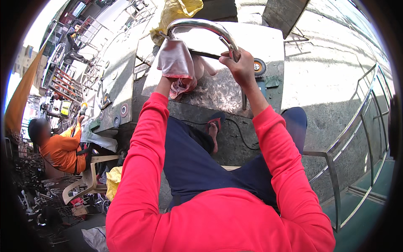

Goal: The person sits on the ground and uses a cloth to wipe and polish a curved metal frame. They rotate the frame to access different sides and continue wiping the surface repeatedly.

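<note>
A shiny curved metal tube frame [205, 26] is held up over the worktable, with a straight dark bar across its two legs. My right hand [240, 67] is closed around its right leg. Over the left leg hangs a white and pinkish cloth [178, 59], draped down to the tabletop. My left hand [167, 80] is pressed into this cloth at the left leg; its fingers are mostly hidden by the fabric. Just right of my right hand lies a power grinder with an orange-and-black disc [259, 67].
Under my hands is a worn worktable [260, 38]; a yellow sack [180, 10] sits at its far edge. Grinding discs [124, 110] lie on the left table, where a person in orange [63, 151] works seated. Metal railing frames [336, 185] stand right. A cable [239, 130] crosses the floor.
</note>
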### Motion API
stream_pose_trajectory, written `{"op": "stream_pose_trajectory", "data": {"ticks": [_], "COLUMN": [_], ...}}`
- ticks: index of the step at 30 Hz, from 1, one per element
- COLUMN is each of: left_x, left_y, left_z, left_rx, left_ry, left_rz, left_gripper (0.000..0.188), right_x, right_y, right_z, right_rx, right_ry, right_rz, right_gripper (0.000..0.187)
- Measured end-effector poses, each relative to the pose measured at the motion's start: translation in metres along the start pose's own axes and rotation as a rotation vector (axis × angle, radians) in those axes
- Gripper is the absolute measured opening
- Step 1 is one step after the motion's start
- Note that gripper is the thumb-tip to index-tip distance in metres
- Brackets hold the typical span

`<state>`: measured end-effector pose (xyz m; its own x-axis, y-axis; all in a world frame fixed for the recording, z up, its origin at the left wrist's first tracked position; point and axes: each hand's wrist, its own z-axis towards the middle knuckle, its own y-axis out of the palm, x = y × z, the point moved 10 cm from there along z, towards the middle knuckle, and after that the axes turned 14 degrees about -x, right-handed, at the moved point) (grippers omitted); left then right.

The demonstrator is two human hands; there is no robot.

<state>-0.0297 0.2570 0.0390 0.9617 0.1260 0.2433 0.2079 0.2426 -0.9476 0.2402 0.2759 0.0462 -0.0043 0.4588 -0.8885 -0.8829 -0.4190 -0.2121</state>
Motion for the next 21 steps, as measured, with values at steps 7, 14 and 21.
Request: {"op": "stream_pose_trajectory", "data": {"ticks": [7, 14, 21], "left_x": [-0.014, -0.021, -0.004], "left_y": [0.082, 0.103, 0.056], "left_z": [-0.052, -0.056, -0.056], "left_rx": [-0.154, -0.200, -0.199], "left_ry": [-0.145, -0.201, -0.198], "left_rz": [0.080, 0.091, 0.121], "left_gripper": [0.027, 0.028, 0.030], "right_x": [0.000, 0.018, 0.066], "right_y": [-0.008, -0.011, -0.030], "right_z": [-0.001, -0.018, -0.043], "right_rx": [0.058, -0.093, 0.130], "right_ry": [-0.068, -0.127, 0.034], "right_rz": [0.052, 0.187, 0.414], "right_gripper": [0.041, 0.064, 0.072]}}
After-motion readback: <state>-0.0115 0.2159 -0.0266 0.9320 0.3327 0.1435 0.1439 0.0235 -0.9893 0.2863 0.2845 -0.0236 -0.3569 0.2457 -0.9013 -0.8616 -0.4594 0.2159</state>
